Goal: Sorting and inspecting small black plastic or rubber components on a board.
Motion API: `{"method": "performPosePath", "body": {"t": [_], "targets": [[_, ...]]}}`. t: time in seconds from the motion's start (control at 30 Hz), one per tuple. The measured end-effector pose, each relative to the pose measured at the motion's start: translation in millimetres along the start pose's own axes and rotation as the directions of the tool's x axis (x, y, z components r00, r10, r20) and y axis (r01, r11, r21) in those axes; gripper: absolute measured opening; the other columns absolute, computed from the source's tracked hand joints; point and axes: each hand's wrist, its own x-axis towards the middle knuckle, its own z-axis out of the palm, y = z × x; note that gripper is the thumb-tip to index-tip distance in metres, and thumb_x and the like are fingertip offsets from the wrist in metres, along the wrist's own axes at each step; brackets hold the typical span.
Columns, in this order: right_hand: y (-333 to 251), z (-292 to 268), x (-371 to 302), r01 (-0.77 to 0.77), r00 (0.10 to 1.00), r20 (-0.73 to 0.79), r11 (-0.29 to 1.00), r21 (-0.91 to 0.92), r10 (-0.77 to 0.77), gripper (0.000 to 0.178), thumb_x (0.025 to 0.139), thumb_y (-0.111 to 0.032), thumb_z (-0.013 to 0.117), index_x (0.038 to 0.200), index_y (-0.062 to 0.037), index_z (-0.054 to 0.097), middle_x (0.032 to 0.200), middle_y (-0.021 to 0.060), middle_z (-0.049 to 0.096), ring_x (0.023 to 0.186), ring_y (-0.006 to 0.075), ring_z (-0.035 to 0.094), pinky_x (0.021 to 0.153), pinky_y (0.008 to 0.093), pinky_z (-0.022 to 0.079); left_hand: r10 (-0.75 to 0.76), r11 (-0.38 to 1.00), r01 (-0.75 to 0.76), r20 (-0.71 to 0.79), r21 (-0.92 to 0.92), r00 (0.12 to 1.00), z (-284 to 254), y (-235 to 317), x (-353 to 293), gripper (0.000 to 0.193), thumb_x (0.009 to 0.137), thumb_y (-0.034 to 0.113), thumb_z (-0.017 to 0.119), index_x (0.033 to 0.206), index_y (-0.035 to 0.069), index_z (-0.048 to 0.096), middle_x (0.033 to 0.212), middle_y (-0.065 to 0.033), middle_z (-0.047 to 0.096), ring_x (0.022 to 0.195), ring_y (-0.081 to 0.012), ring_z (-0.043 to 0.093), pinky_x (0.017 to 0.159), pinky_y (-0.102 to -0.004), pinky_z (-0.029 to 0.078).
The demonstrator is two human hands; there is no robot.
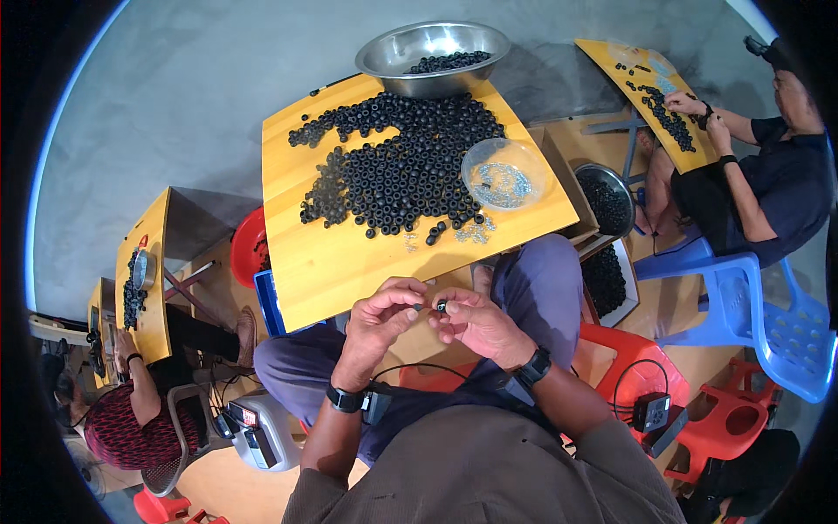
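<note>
Over my lap, just off the near edge of the yellow wooden table, my two hands are held close together. My right hand pinches a small black round part with a hole in it between thumb and fingers. The fingertips of my left hand are pressed together on something small and dark, too small to name. Across the table spreads a heap of black ring-shaped parts. A clear round tub of small silvery metal pieces stands at its right, with loose metal pieces nearby.
A steel bowl with more black parts stands at the table's far edge. To the right, a basin and a white box sit low down. Another person works at a table far right, and one more at the left table.
</note>
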Motion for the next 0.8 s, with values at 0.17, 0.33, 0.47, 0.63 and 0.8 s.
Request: {"method": "performPosePath", "body": {"t": [0.17, 0.33, 0.47, 0.63, 0.8], "targets": [[2, 0, -3, -0.001, 0.999, 0.042, 0.999, -0.039, 0.003, 0.026, 0.099, -0.022, 0.068, 0.120, -0.0071, 0.067, 0.111, 0.0044, 0.069, 0.104, 0.0170, 0.067, 0.080, 0.0306, 0.057, 0.069, 0.986, -0.068, -0.001, 0.155, 0.998, 10, 0, -2, 0.024, 0.088, -0.007, 0.069, 0.109, 0.004, 0.073, 0.124, -0.0114, 0.064, 0.114, -0.0205, 0.062, 0.102, -0.0347, 0.049], [11, -5, -1, 0.062, 0.998, 0.005, 0.998, 0.008, -0.063, 0.023, 0.100, -0.016, 0.065, 0.121, -0.0055, 0.069, 0.111, 0.0047, 0.071, 0.104, 0.0166, 0.068, 0.083, 0.0325, 0.058, 0.218, 0.838, -0.160, -0.051, 0.522, 0.975, 22, 0, -4, 0.022, 0.087, -0.004, 0.072, 0.108, 0.003, 0.074, 0.115, -0.0113, 0.068, 0.110, -0.0217, 0.065, 0.096, -0.0338, 0.052], [16, -8, -1, 0.081, 0.997, -0.009, 0.995, 0.055, -0.080, 0.024, 0.100, -0.015, 0.064, 0.121, -0.0048, 0.069, 0.112, 0.0054, 0.072, 0.104, 0.0169, 0.068, 0.084, 0.0334, 0.058, 0.399, 0.598, -0.243, -0.021, 0.764, 0.917, 34, 6, -9, 0.023, 0.082, -0.003, 0.076, 0.105, 0.002, 0.074, 0.109, -0.0121, 0.069, 0.096, -0.0219, 0.069, 0.085, -0.0343, 0.055], [17, -8, -1, 0.070, 0.997, -0.017, 0.996, 0.060, -0.069, 0.025, 0.100, -0.018, 0.065, 0.121, -0.0048, 0.069, 0.111, 0.0058, 0.072, 0.104, 0.0174, 0.068, 0.084, 0.0347, 0.058, 0.384, 0.633, -0.215, -0.059, 0.744, 0.922, 34, 8, -10, 0.024, 0.084, -0.006, 0.075, 0.106, 0.002, 0.073, 0.107, -0.0108, 0.068, 0.095, -0.0225, 0.068, 0.081, -0.0307, 0.055], [14, 1, -5, 0.045, 0.999, -0.033, 0.997, 0.056, -0.043, 0.027, 0.100, -0.022, 0.065, 0.121, -0.0048, 0.069, 0.105, 0.0041, 0.071, 0.098, 0.0152, 0.066, 0.081, 0.0319, 0.056, -0.017, 1.000, 0.013, -0.222, -0.022, 0.975, 22, -9, -15, 0.023, 0.088, -0.007, 0.071, 0.108, 0.003, 0.074, 0.111, -0.0070, 0.068, 0.102, -0.0183, 0.065, 0.090, -0.0310, 0.052]]}}
